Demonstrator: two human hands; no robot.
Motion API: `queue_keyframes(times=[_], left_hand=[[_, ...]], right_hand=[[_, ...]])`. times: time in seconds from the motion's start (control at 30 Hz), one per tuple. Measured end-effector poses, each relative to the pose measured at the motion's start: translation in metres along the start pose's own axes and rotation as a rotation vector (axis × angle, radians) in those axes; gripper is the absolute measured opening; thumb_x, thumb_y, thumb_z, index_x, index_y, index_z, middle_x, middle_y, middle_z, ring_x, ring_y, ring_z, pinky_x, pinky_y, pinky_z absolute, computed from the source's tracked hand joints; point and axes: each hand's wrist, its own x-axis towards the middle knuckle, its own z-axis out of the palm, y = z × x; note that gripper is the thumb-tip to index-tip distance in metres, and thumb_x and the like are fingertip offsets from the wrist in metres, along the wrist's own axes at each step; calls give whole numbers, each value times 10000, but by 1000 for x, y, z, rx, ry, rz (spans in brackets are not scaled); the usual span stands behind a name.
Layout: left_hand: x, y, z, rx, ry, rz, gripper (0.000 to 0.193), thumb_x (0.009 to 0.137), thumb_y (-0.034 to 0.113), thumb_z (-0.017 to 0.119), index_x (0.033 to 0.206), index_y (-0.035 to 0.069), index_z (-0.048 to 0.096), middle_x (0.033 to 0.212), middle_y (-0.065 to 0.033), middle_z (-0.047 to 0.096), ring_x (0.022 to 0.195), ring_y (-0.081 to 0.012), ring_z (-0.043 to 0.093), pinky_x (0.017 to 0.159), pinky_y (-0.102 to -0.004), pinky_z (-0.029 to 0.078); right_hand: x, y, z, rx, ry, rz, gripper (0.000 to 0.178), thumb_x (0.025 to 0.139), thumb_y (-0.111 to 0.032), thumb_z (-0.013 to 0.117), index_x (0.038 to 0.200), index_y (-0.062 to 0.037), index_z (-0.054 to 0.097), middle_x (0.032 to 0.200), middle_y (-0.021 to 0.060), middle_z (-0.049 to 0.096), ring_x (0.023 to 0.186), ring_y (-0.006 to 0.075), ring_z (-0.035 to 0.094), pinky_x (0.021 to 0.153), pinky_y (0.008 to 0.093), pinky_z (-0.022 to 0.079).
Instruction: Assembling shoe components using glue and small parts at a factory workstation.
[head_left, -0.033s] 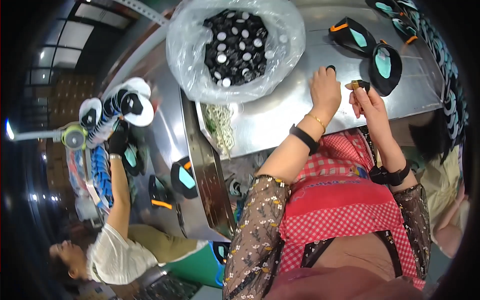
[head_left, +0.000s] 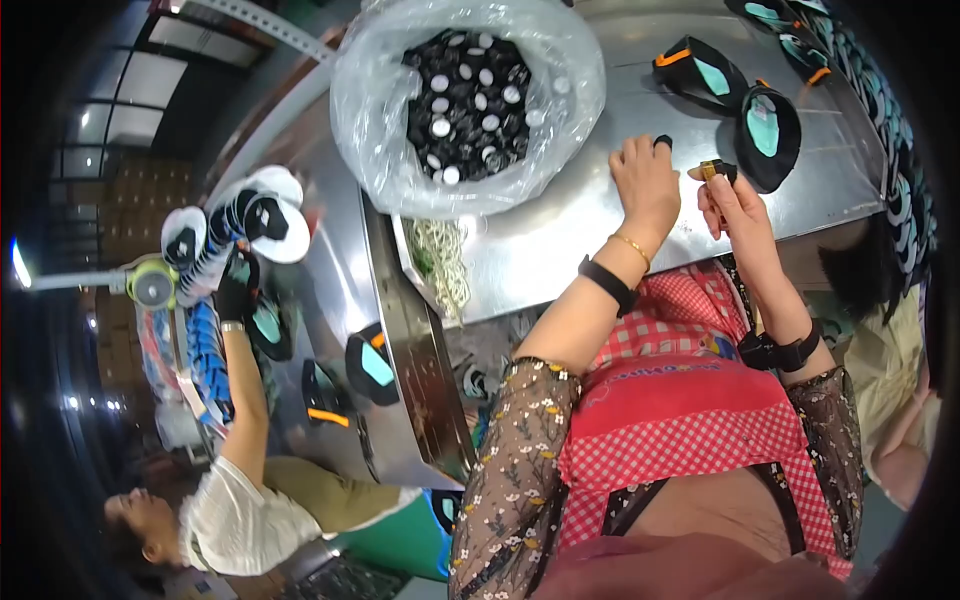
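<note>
My left hand (head_left: 648,192) rests over the metal table (head_left: 560,240), palm down, fingers slightly bent and apart. A small black cover or piece (head_left: 663,142) sits at one fingertip; which of the two I cannot tell. Just to the right, my right hand (head_left: 735,205) pinches a small black-and-gold piece (head_left: 716,170) between thumb and fingers. Beyond the right hand lie black cup-shaped pieces with turquoise insides and orange tabs, one upright (head_left: 769,138) and another on its side (head_left: 700,75). The palm of my left hand is hidden.
A clear plastic bag (head_left: 372,130) full of small black pieces with white discs stands at far left. Beside it, a tray edge holds whitish cord-like scraps (head_left: 440,265). At left, a co-worker's gloved hand (head_left: 236,298) works by a stand (head_left: 152,283) with blue-and-black stacked pieces.
The fingers of my left hand have shifted slightly left and spread a little. My right hand keeps its pinch. The whole view has tilted slightly.
</note>
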Motion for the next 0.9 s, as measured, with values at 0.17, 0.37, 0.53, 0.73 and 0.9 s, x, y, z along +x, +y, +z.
queue_keyframes(times=[0.17,0.37,0.53,0.73,0.9], left_hand=[[11,16,-27,-622,-203,-375,200,840,188,615,880,-3,571,830,-107,587,731,-216,583,671,-319,453],[16,29,-98,-1275,-354,-768,167,893,210,596,915,44,596,811,3,600,714,-54,529,621,-200,398],[9,3,-105,-1585,-129,-987,159,917,180,557,980,36,581,929,-40,621,697,-51,485,622,-198,393],[8,0,-107,-1680,-291,-907,313,943,233,515,1117,-26,531,968,-49,580,728,-81,477,643,-222,401],[11,11,-112,-1693,-282,-914,259,951,219,492,1069,-5,546,989,-80,596,781,-114,535,697,-255,449]], right_hand=[[8,7,-13,49,44,-61,354,984,-308,370,1189,-34,461,771,15,528,575,46,409,504,179,328],[6,-19,21,72,-82,-74,382,975,-222,390,1278,9,364,879,61,586,740,94,546,659,237,454],[16,-10,14,52,-130,-40,344,969,-217,430,1244,-20,496,925,17,602,788,53,537,644,210,443],[15,-7,8,-48,-199,-342,238,868,-91,589,1098,-35,621,906,34,650,822,79,584,718,236,478],[16,-17,3,-214,-194,-358,202,806,-154,639,960,-24,644,787,65,613,667,131,576,535,298,449]])
